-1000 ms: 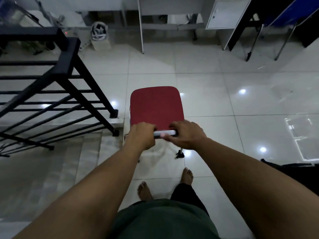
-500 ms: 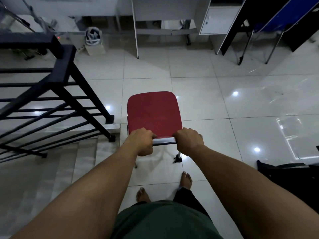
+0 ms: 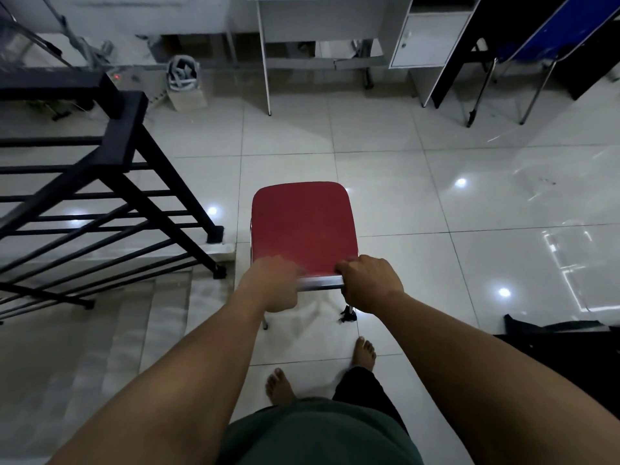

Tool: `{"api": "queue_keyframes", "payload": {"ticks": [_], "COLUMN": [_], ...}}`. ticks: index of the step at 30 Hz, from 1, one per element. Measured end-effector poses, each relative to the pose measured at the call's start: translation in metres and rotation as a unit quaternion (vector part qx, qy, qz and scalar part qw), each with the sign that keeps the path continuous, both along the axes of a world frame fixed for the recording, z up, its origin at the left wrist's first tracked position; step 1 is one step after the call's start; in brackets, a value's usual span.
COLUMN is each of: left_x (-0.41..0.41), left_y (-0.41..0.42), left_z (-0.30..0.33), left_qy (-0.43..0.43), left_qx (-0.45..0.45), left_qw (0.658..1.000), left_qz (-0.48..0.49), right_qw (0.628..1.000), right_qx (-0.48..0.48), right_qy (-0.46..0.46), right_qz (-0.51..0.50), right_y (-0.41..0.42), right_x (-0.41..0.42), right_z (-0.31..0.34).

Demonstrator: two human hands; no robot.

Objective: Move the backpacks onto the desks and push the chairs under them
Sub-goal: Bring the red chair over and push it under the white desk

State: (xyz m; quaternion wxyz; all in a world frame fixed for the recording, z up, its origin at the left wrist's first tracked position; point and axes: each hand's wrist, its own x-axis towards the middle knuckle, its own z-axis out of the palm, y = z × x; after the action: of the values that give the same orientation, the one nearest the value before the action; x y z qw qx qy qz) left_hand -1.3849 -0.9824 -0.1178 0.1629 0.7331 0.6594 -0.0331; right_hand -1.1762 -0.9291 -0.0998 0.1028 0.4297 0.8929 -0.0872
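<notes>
1. Right hand [image 3: 369, 283]: fingers curled over the chrome top bar [image 3: 320, 282] of the red chair [image 3: 303, 229], knuckles up, at the bar's right end. Firm grip.
2. Left hand [image 3: 273, 283]: motion-blurred. It sits on the bar's left end with fingers curled toward it and looks like a grip, but finger detail is smeared.
3. A short bare stretch of bar shows between the two hands.
4. Both forearms reach forward from the bottom corners and converge on the chair back.
5. Chair: red padded seat, metal frame, seen from behind and above. It stands on the white tile floor [image 3: 419, 203], seat pointing away from the person. One rear leg with a dark foot cap is visible below the right hand.
6. Person: green shirt at bottom centre, dark trousers, bare feet on the tiles just behind the chair.
7. White desk [image 3: 265, 55] is straight ahead at the top edge, well apart from the chair, with open floor between. Its leg space faces the chair.
8. White cabinet [image 3: 429, 38] with a lock is at the desk's right.
9. Blue chair [image 3: 543, 31] with thin metal legs is at top right.
10. Black stair railing [image 3: 110, 182] is on the left, steps going down beside it.
11. Small bin [image 3: 184, 78] with a grey-white liner stands near the desk's left side.
12. Dark object [image 3: 563, 333] lies on the floor at the right edge; can't tell what it is.
</notes>
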Motion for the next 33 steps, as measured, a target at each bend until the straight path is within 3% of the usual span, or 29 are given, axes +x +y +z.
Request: {"api": "queue_keyframes", "payload": {"ticks": [33], "left_x": [-0.030], "left_y": [0.072], "left_z": [0.011], "left_qy": [0.002], "left_qx": [-0.036], "left_qw": [0.998], "left_qz": [-0.058], "right_qw": [0.996], "right_qx": [0.075], "right_qy": [0.024], "right_qz": [-0.031], "right_y": [0.055], "right_x": [-0.024], "right_z": [-0.016]}}
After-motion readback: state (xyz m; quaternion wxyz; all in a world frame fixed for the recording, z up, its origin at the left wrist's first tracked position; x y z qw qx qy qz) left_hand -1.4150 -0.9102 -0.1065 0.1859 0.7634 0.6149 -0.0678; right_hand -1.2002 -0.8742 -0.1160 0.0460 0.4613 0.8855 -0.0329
